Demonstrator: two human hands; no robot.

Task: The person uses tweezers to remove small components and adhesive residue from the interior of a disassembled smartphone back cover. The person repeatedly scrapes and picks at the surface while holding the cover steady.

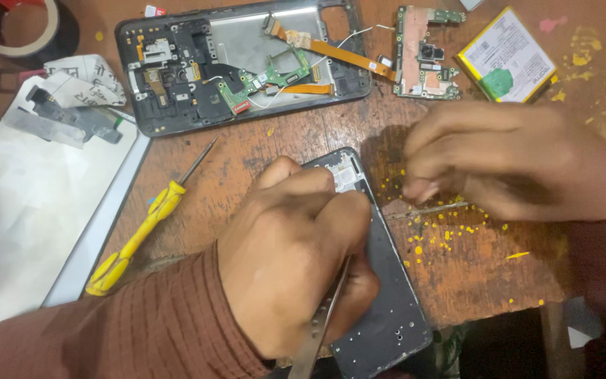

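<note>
Two bare hands work over a worn, paint-flecked wooden tabletop (471, 274) in the head view. The left hand (296, 270), in a rust-brown ribbed sleeve, is closed around a pair of slim steel tweezers (322, 321) and rests on top of a dark grey plastic phone frame panel (387, 302). That panel lies directly under the left hand, its long axis running from upper left toward the lower right table edge. The right hand (506, 158) hovers just beyond the panel's upper right side, its fingertips (422, 189) pinched together; whether they hold some tiny part I cannot tell. The left hand is the nearer to the panel, touching it. Farther off lie an opened black phone body with green circuit boards and orange flex cables (240, 67), a loose green mainboard (423, 56), a yellow-edged flat battery (506, 56) and, left, a yellow-handled screwdriver (142, 228).
</note>
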